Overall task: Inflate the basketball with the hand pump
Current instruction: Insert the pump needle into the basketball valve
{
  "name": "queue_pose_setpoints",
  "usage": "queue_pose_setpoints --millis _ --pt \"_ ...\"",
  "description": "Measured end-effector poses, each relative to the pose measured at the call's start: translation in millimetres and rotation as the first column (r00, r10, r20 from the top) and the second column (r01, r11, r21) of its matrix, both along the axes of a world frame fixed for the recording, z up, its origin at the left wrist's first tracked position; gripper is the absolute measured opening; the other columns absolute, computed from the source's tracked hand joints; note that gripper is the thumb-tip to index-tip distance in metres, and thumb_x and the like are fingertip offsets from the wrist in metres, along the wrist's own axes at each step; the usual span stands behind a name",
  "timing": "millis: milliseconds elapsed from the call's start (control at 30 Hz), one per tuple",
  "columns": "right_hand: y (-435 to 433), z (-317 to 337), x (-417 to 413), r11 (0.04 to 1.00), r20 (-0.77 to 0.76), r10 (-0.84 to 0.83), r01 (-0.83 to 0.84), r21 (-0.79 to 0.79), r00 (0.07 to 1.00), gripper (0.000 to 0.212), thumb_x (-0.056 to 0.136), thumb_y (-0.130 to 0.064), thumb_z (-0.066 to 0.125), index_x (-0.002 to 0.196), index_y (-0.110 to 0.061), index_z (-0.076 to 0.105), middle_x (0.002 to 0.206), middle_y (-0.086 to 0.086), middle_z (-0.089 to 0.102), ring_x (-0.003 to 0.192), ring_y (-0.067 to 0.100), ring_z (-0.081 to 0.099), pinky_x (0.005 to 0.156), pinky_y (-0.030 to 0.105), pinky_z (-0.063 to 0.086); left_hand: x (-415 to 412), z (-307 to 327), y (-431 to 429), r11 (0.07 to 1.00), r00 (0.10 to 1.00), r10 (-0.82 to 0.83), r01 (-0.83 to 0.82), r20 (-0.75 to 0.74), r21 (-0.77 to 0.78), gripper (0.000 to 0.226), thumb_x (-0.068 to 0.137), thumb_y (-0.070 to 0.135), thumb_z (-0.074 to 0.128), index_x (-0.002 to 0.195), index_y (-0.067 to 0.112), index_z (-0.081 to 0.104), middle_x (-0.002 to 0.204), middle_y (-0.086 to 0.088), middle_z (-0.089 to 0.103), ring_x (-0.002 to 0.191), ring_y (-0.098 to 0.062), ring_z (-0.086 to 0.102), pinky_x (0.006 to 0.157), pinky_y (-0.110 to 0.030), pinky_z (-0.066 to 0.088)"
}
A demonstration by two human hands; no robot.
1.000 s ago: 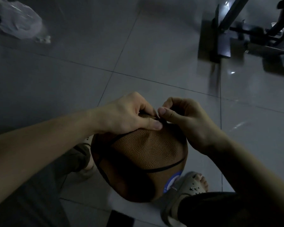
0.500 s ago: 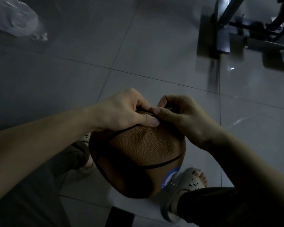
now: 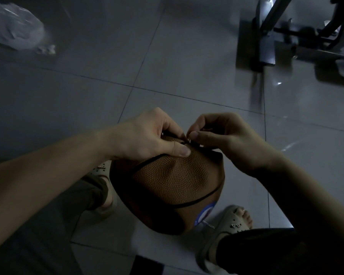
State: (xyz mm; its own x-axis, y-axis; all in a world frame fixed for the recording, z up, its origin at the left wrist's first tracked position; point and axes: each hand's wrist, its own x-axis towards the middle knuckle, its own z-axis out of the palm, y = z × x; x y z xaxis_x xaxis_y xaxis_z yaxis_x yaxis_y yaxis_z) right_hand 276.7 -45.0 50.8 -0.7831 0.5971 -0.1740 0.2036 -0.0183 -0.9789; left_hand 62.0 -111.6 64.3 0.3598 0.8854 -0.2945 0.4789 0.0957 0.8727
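A brown, partly deflated basketball [image 3: 173, 181] with black seams stands on the tiled floor between my two feet. Its top is dented. My left hand [image 3: 147, 137] grips the upper left of the ball, thumb pressed flat on the pebbled skin and fingers curled over the far side. My right hand [image 3: 222, 139] is at the ball's top edge, thumb and forefinger pinching a small thin needle [image 3: 188, 136] right against the ball. The needle's tip and the valve are hidden by my fingers. No pump body shows.
Beige slippers are on my feet, left [image 3: 105, 195] and right [image 3: 226, 231]. A thin metal pin [image 3: 208, 224] lies by the ball's blue patch. A crumpled plastic bag [image 3: 14, 32] lies far left. A metal frame with a base plate [image 3: 266, 46] stands far right.
My right thumb and forefinger have shifted a little at the ball's top and pinch tighter. The left hand keeps its grip. The view has tilted slightly.
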Motion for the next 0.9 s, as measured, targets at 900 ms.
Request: queue_pose_setpoints --millis 900 --pt "6.2 1.4 -6.5 0.988 0.089 0.019 -0.033 0.154 0.996 0.016 0.097 -0.014 0.060 0.097 -0.002 0.070 0.094 0.015 0.072 0.090 0.031 0.070 0.082 0.049 0.058 -8.0 -5.6 4.8 0.997 1.000 0.007 -0.007 -0.003 0.076 0.025 0.081 0.042 0.070 0.096 0.023 0.078 0.085 0.008 0.076 0.083 -0.010 0.072 0.077 -0.024 0.055"
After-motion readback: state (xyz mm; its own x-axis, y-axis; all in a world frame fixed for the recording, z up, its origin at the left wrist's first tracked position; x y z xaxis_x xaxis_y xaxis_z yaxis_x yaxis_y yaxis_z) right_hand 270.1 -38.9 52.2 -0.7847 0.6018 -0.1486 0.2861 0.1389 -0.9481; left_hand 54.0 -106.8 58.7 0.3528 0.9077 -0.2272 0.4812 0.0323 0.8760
